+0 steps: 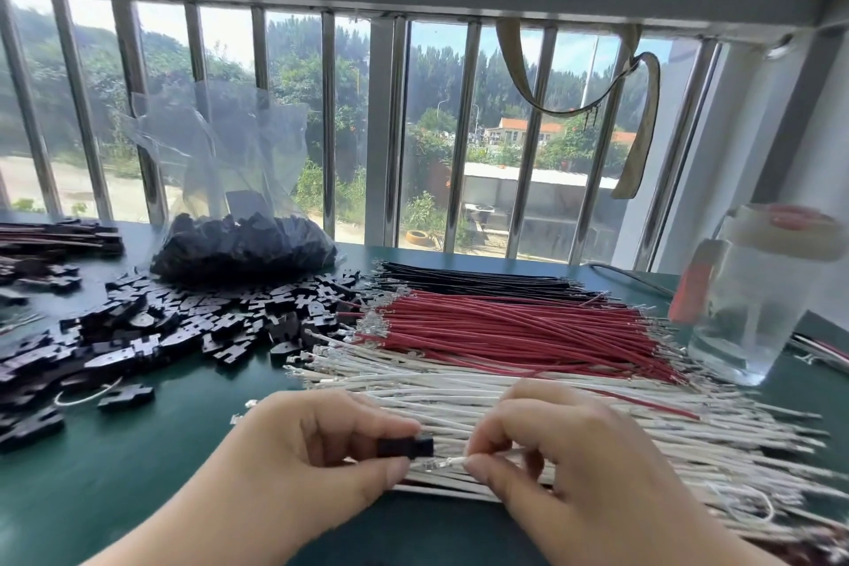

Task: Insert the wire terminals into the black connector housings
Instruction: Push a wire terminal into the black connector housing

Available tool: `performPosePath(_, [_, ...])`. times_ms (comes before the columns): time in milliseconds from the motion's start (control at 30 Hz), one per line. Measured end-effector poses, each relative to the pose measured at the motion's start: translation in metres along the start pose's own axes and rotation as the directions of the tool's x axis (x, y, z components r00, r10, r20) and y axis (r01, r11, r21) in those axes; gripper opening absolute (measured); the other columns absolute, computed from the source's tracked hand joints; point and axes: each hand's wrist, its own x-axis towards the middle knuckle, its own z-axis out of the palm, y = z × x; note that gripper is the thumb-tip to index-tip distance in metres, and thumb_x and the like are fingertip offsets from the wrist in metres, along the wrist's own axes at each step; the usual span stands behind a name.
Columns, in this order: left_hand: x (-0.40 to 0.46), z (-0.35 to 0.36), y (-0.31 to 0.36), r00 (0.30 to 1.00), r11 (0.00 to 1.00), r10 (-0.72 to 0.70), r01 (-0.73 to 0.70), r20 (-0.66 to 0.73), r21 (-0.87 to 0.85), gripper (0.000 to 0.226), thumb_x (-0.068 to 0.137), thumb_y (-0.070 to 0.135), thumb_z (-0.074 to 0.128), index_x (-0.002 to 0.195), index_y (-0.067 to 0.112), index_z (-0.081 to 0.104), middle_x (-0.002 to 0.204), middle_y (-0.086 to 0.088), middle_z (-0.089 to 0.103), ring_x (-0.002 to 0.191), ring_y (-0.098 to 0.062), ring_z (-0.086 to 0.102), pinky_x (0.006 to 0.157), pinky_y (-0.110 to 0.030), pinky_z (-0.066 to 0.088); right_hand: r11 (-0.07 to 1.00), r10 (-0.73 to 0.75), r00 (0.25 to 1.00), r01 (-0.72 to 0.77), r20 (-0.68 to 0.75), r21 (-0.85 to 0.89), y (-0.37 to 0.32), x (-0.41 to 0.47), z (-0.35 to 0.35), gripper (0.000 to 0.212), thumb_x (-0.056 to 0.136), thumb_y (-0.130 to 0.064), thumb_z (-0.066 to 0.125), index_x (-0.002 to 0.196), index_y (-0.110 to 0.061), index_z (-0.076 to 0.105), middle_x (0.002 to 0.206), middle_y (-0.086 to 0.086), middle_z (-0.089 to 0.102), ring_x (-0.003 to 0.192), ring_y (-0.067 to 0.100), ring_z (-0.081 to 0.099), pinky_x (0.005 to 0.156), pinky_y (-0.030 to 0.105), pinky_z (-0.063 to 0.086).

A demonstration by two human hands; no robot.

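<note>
Green table top (151,473) — seen from the head camera, set against a barred window (321,120).

Left hand (298,450): fingers curled, thumb and forefinger pinching one black connector housing (406,447) just above the near edge of the white wires. The housing lies level, its open end turned toward the other hand.

Right hand (565,450): fingers curled, fingertips pinching a single white wire (452,461) close to its end. Its clear terminal (429,466) sits just below and beside the housing's mouth; whether it has entered the housing cannot be told, as the hands are a little blurred.

Wire stock, laid in three bands across the right half of the table, terminals pointing left:
- white wires (574,391), nearest, partly under both hands
- red wires (514,335), in the middle
- black wires (478,280), farthest

One red strand lies stray across the white band.

Loose black housings (161,326) — a wide scatter on the left half of the table, touching the wire ends. Behind them, a clear plastic bag (239,207) holding more black housings stands open at the top.

Far left: a heap of dark pieces (55,237), blurred, kind not clear.

Far right: a clear glass jar (753,303), blurred, with an orange patch on its side.

Fabric strap (643,124) hanging from the window bars.
</note>
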Motion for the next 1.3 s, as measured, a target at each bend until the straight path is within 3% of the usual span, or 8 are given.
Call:
performPosePath(133, [0.001,-0.001,-0.005,0.998,0.994,-0.055,0.056,0.019,-0.091,0.032,0.049,0.009,0.082,0.076,0.026,0.079,0.085,0.000,0.076,0.080,-0.013,0.072,0.069,-0.013,0.053,0.999,0.026,1.000,-0.027,0.010,0.047,0.001,0.000,0.001,0.010,0.077,-0.052,0.057,0.068,-0.050,0.053,0.096,-0.029,0.053,0.080,0.004,0.055,0.070,0.022,0.046])
performPosePath(300, [0.002,0.001,-0.006,0.993,0.981,-0.112,0.116,0.037,-0.158,0.056,0.058,-0.021,0.075,0.084,0.029,0.077,0.082,-0.011,0.076,0.083,-0.018,0.073,0.065,-0.016,0.055,0.999,0.020,1.000,-0.021,0.011,0.029,0.003,0.000,0.004,0.014,0.079,-0.053,0.058,0.067,-0.051,0.052,0.097,-0.030,0.052,0.083,0.002,0.052,0.069,0.020,0.044])
performPosePath(500, [0.000,0.004,0.002,0.997,0.983,-0.052,0.063,0.064,-0.173,0.044,0.039,-0.005,0.081,0.078,0.016,0.078,0.079,-0.011,0.075,0.078,-0.021,0.073,0.062,-0.018,0.055,0.999,0.009,1.000,-0.008,-0.016,0.047,0.003,0.000,0.005,0.012,0.073,-0.060,0.053,0.074,-0.048,0.055,0.094,-0.030,0.054,0.082,0.001,0.053,0.065,0.020,0.044])
performPosePath(733, [0.001,0.007,0.001,0.988,0.978,-0.117,0.132,0.099,-0.162,0.043,0.046,-0.025,0.076,0.070,0.012,0.078,0.075,-0.014,0.075,0.073,-0.021,0.073,0.061,-0.019,0.056,0.991,0.009,1.000,-0.008,-0.007,0.133,-0.001,0.000,0.011,0.008,0.075,-0.050,0.065,0.071,-0.045,0.060,0.093,-0.025,0.055,0.082,0.002,0.057,0.066,0.015,0.045])
performPosePath(900, [-0.002,0.009,0.002,0.985,0.978,-0.100,0.124,0.143,-0.170,0.040,0.046,-0.016,0.081,0.073,0.014,0.078,0.077,-0.015,0.075,0.074,-0.022,0.073,0.061,-0.017,0.055,0.993,-0.071,0.997,0.075,-0.043,0.096,-0.002,0.000,0.016,0.034,0.069,-0.062,0.049,0.098,-0.045,0.055,0.094,-0.017,0.053,0.078,0.005,0.058,0.062,0.015,0.047])
performPosePath(1000, [-0.002,0.007,0.001,0.981,0.967,-0.099,0.134,0.167,-0.216,0.045,0.040,-0.006,0.084,0.078,0.016,0.078,0.082,-0.015,0.075,0.078,-0.023,0.073,0.064,-0.020,0.056,0.986,-0.089,0.993,0.099,-0.078,0.137,0.002,0.001,0.013,0.029,0.071,-0.058,0.055,0.092,-0.040,0.062,0.087,-0.016,0.057,0.075,0.002,0.059,0.062,0.012,0.046])
performPosePath(1133, [-0.002,0.005,0.000,0.947,0.883,-0.160,0.264,0.278,-0.388,0.069,0.021,0.020,0.098,0.086,0.010,0.078,0.085,-0.025,0.072,0.074,-0.030,0.072,0.056,-0.030,0.058,0.987,-0.158,0.967,0.159,-0.199,-0.011,0.004,-0.001,0.007,0.019,0.078,-0.048,0.058,0.075,-0.031,0.066,0.068,-0.016,0.053,0.060,-0.001,0.053,0.052,0.014,0.045])
performPosePath(1300, [0.000,0.006,-0.005,0.932,0.854,-0.254,0.342,0.258,-0.392,0.072,0.015,0.016,0.097,0.080,-0.004,0.075,0.066,-0.028,0.066,0.057,-0.030,0.068,0.047,-0.032,0.055,0.979,-0.205,0.966,0.200,-0.157,-0.043,0.001,-0.001,0.012,0.016,0.082,-0.045,0.056,0.078,-0.033,0.066,0.073,-0.018,0.052,0.061,-0.004,0.053,0.054,0.012,0.046])
